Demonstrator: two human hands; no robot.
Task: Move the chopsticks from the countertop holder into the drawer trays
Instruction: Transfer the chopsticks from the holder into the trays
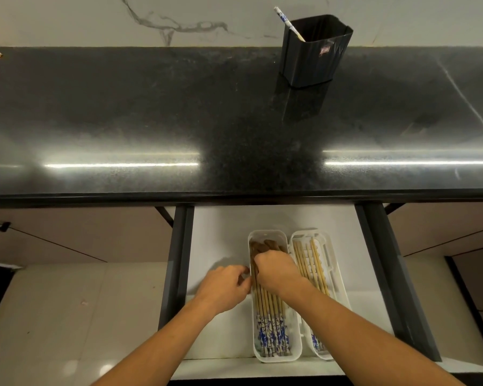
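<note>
Both arms reach down and forward into the open drawer (223,235) below the black countertop (151,121). The right hand (276,270) lies knuckles-up over the left tray (296,355), its fingers curled down onto the bundle of chopsticks (268,305) lying there; whether it grips them or only presses on them I cannot tell. The left hand (223,288) sits just beside that tray's left wall, fingers loosely bent toward the rim and holding nothing that I can see. The chopsticks lie lengthwise, their blue-and-white ends toward the person. The right tray (336,277), touching the first, holds a few more chopsticks. Up on the countertop the black holder (315,55) stands upright, with a single chopstick (286,20) leaning out of its left corner.
</note>
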